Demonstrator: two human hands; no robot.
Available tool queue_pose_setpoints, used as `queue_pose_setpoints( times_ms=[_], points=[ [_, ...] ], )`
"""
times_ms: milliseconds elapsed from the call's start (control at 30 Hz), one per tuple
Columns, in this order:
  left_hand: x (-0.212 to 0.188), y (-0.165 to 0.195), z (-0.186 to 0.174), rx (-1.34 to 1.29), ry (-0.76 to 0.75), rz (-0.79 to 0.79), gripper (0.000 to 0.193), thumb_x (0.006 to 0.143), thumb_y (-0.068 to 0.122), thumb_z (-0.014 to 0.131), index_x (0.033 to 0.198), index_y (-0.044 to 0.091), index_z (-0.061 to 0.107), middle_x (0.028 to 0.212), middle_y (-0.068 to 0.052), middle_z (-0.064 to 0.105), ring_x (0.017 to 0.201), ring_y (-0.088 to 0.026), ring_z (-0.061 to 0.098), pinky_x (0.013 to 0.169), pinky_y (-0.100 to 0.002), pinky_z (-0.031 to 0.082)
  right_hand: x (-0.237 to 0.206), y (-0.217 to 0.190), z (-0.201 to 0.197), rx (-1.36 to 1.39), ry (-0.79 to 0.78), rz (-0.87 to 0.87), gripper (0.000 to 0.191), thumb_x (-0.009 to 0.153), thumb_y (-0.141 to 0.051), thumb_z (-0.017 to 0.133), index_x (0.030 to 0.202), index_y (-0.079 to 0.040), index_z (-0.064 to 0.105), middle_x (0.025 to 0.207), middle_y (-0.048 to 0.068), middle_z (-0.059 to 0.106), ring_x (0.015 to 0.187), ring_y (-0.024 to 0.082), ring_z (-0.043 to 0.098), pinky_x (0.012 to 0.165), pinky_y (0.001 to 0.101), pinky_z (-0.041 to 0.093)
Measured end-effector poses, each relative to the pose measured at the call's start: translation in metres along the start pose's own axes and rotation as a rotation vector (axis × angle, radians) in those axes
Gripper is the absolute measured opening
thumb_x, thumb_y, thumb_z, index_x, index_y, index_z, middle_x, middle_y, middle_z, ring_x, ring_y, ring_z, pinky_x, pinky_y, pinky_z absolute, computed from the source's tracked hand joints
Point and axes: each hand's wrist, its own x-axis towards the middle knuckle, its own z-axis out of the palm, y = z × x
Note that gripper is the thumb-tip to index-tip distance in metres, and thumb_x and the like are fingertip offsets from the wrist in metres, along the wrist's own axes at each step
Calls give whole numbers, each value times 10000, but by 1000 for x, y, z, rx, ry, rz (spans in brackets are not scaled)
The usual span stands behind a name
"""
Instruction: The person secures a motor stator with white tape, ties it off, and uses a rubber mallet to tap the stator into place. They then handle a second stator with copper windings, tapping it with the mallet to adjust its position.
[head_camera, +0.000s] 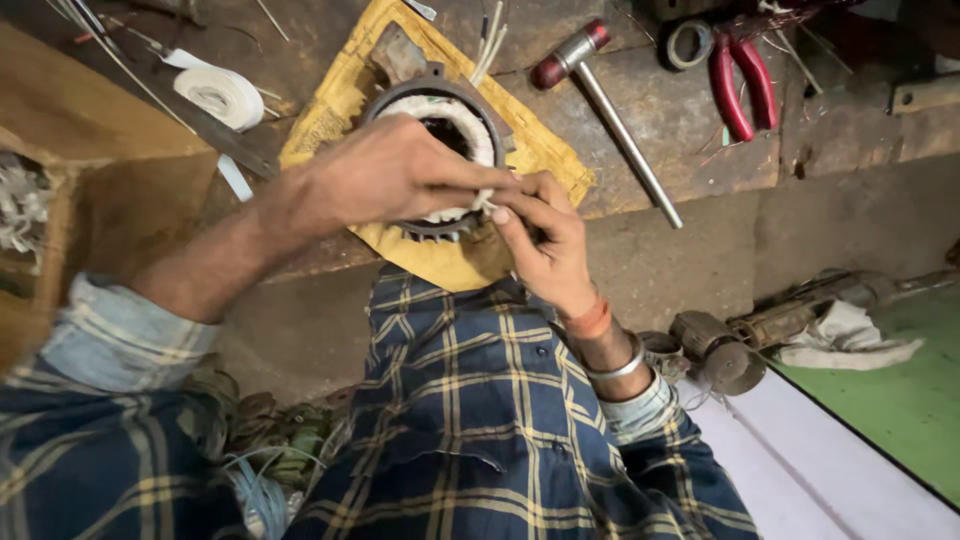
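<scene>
A round metal motor stator (440, 110) with white wrapped windings lies on a yellow cloth (335, 95) on the dark workbench. My left hand (385, 170) rests over the stator's near side, fingers stretched toward the right. My right hand (540, 240) meets it at the stator's near rim, and both pinch a thin white cord (484, 203) coming off the winding. The right wrist wears an orange thread and a metal bangle. Part of the stator is hidden under my left hand.
A roll of white tape (220, 95) lies at the left. A hammer (610, 110) lies to the right of the cloth, red-handled pliers (740, 85) and a small tape ring (690, 42) beyond. Motor parts (715, 350) and a white rag (845, 335) sit lower right.
</scene>
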Motion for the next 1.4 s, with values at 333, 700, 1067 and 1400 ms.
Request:
queue_pose_setpoints(
  times_ms=[333, 700, 1067, 1400],
  points=[
    [-3, 25, -15, -496, 205, -396, 522, 870, 30, 783, 1360, 17, 602, 909, -44, 780, 715, -24, 665, 625, -201, 552, -14, -4, 12, -36, 195, 73, 232, 934, -8, 744, 1159, -62, 753, 827, 48, 632, 732, 153, 605, 692, 284, 473],
    [-7, 40, -7, -1, 285, -223, 338, 1024, -43, 751, 1338, 14, 639, 937, -110, 642, 787, -207, 644, 686, -309, 517, -62, -25, 8, -21, -64, 298, 232, 1010, -74, 646, 1224, 5, 691, 900, 96, 648, 811, 213, 633, 740, 323, 499],
    [-12, 46, -28, 186, -199, -236, 148, 1012, 122, 644, 962, -17, 663, 969, -138, 656, 821, -280, 647, 665, -397, 543, -43, -16, 24, 314, 112, 3, 164, 973, -142, 722, 903, -23, 633, 1293, 234, 592, 1179, 318, 614, 1027, 431, 506],
    [19, 24, -43, -719, -764, -824, 359, 1124, 185, 437, 1402, 168, 664, 795, -126, 741, 626, -220, 659, 601, -378, 558, -38, 2, 44, 437, 513, 193, 192, 988, -130, 685, 949, 55, 712, 1031, 208, 708, 832, 281, 710, 704, 362, 584]
  ],
)
